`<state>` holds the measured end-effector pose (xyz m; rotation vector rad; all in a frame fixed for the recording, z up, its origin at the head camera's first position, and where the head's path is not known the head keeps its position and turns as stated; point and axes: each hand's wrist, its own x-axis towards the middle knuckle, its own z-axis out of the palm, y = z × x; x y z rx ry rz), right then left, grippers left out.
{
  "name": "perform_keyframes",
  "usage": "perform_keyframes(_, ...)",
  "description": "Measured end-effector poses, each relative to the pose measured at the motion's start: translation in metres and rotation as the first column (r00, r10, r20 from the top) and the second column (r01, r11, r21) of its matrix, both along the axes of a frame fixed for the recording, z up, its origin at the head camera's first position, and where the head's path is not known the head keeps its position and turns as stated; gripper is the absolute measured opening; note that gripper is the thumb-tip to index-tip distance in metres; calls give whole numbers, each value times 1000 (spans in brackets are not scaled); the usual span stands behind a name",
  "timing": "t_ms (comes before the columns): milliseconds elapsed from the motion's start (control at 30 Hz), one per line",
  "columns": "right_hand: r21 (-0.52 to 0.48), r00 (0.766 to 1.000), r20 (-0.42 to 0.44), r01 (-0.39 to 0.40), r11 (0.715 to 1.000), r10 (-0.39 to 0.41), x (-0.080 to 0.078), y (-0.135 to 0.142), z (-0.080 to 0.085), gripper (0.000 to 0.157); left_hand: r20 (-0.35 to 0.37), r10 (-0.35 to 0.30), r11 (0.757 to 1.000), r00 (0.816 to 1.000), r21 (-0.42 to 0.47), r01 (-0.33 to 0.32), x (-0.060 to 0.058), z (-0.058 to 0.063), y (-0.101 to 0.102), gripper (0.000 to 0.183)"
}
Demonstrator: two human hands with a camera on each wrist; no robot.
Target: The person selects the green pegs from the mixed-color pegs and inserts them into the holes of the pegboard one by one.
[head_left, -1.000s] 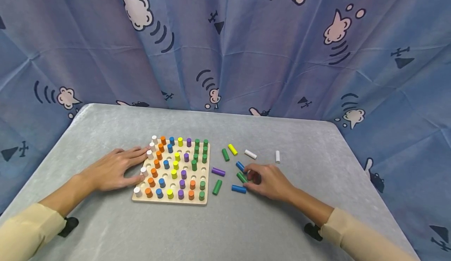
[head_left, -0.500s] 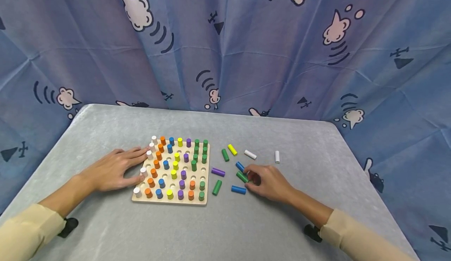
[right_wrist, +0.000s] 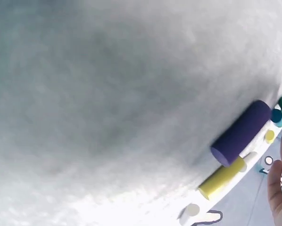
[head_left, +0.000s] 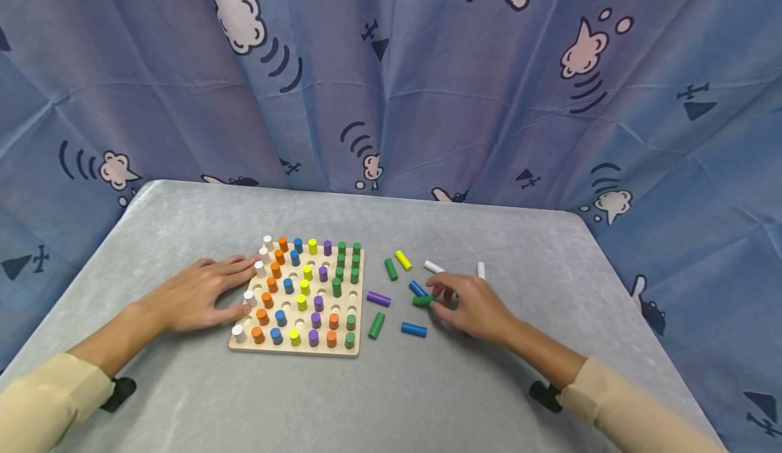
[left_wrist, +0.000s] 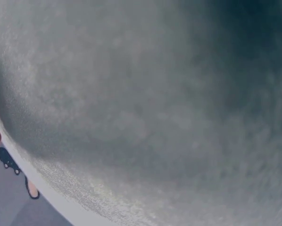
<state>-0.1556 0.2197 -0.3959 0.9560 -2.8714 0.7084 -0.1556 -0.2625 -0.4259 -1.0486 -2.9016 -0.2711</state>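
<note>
A pale, square wooden pegboard (head_left: 344,301) holding upright coloured pegs is being touched at its left edge by the left hand (head_left: 198,293), whose fingers are being spread flat and are grasping nothing. To the board's right, a green cylindrical peg (head_left: 421,301) is being pinched at its right end by the right hand (head_left: 476,307); whether it is being lifted off the grey surface (head_left: 391,399) cannot be told. A short blue cylinder (head_left: 417,288) is lying just behind it.
</note>
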Motion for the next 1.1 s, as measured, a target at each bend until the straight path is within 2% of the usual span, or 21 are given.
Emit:
perform_keyframes(200,-11,998,-52,-22,1000,21,-3,-3,1,30,0,0,1000,1000,6,0,0,1,0,68)
perform_keyframes(733,-25,997,-58,-47,999,46,-4,-19,2,27,-4,-7,1000,1000,14,7,0,1,1,68)
perform_keyframes(1100,-17,995,-86,-45,999,43,-9,-34,11,28,-10,-10,1000,1000,19,10,1,2,0,67)
